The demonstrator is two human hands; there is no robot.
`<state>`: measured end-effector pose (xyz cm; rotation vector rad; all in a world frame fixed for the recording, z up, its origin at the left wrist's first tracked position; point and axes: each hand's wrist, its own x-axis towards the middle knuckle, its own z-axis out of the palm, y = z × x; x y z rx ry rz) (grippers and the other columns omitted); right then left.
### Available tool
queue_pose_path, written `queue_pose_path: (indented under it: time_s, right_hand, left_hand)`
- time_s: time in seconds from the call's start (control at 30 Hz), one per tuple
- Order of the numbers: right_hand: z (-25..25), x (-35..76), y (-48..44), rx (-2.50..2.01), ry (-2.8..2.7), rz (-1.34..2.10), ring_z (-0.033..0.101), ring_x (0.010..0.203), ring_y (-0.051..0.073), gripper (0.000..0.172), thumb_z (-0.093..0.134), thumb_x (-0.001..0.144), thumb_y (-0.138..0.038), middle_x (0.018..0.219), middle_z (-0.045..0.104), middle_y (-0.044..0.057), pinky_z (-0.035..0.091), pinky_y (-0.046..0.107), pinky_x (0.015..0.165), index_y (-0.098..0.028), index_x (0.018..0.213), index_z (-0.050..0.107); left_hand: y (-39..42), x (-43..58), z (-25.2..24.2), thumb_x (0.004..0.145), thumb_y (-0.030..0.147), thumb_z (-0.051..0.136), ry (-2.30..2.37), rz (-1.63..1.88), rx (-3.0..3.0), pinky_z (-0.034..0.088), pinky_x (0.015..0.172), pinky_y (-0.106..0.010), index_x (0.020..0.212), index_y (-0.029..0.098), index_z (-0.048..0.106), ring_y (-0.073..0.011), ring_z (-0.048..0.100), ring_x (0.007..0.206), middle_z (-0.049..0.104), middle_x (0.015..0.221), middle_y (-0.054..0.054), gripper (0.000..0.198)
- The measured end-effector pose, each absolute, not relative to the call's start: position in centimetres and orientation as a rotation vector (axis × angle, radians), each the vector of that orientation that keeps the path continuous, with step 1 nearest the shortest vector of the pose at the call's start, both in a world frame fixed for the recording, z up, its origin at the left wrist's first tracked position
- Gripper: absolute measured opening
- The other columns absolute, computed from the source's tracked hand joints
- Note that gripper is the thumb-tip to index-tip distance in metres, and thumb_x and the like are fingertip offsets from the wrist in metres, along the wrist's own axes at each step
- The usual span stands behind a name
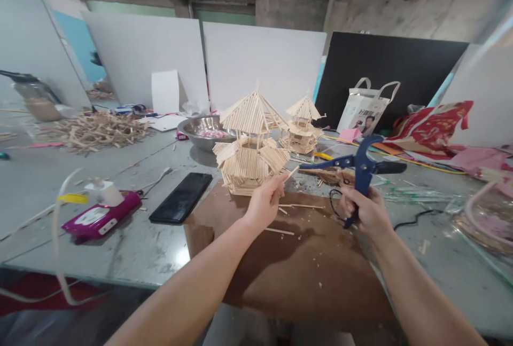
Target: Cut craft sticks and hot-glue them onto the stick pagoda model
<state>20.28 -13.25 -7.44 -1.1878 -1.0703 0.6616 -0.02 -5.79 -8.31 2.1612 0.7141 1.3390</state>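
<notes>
My left hand point(265, 203) pinches a short thin wooden stick point(293, 172), whose end points up and to the right. Just behind that hand stands a pavilion model point(253, 159) built from such sticks, with a pointed roof over a wider lower roof. Wrapped around the handle of a blue pipe cutter point(363, 170) is my right hand point(366, 212). The cutter's hooked jaw points up, a little right of the stick. Beneath both hands lies a brown board point(304, 271) with several loose sticks point(302, 206) and scraps on it.
A second, smaller pavilion point(302, 124) stands behind. Left are a metal bowl point(200, 140), a stick pile point(108, 127), a phone point(181, 197) and a purple power strip point(102, 212) with a cable. A white bag point(363, 108) and glue sticks point(417, 194) lie right.
</notes>
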Motion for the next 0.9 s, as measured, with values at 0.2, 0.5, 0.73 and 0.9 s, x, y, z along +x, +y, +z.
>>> queue_pose_path:
  time_s: [0.2, 0.5, 0.73, 0.9]
  right_hand:
    - [-8.1, 19.6, -13.1, -0.867, -0.926, 1.117, 0.050, 0.049, 0.011, 0.035, 0.053, 0.059, -0.017, 0.064, 0.058, 0.000, 0.038, 0.022, 0.039, -0.019, 0.093, 0.056]
    - [-7.7, 18.4, -13.3, -0.803, -0.996, 1.341, 0.052, 0.090, 0.022, 0.038, 0.046, 0.058, -0.017, 0.097, 0.059, 0.005, 0.045, 0.032, 0.059, -0.024, 0.094, 0.057]
    - [-7.9, 17.7, -13.6, -0.873, -1.059, 1.277, 0.053, 0.088, 0.023, 0.038, 0.036, 0.059, -0.026, 0.092, 0.060, 0.007, 0.043, 0.036, 0.059, -0.023, 0.091, 0.056]
    - [-8.1, 17.6, -13.7, -0.836, -1.093, 1.234, 0.054, 0.087, 0.023, 0.040, 0.034, 0.055, -0.029, 0.084, 0.061, 0.008, 0.042, 0.037, 0.062, -0.024, 0.087, 0.057]
  left_hand:
    - [-5.6, 0.2, -9.0, 0.079, 0.019, 0.035, 0.834, 1.435, 2.199, 0.042, 0.060, -0.019, 0.109, 0.016, 0.048, -0.0066, 0.048, 0.056, 0.055, 0.066, -0.001, 0.033]
    - [-5.6, 0.1, -8.4, 0.076, 0.016, 0.036, 0.927, 1.446, 2.113, 0.047, 0.056, -0.020, 0.105, 0.012, 0.051, -0.0096, 0.056, 0.065, 0.059, 0.093, -0.008, 0.033]
    - [-5.7, 0.8, -9.3, 0.073, 0.008, 0.036, 0.807, 1.451, 2.182, 0.045, 0.076, -0.028, 0.104, 0.014, 0.052, -0.0145, 0.055, 0.087, 0.059, 0.097, -0.007, 0.036]
    - [-6.4, 1.3, -10.0, 0.070, 0.002, 0.032, 0.727, 1.396, 2.325, 0.043, 0.080, -0.028, 0.108, 0.015, 0.048, -0.0141, 0.053, 0.092, 0.058, 0.101, -0.007, 0.044]
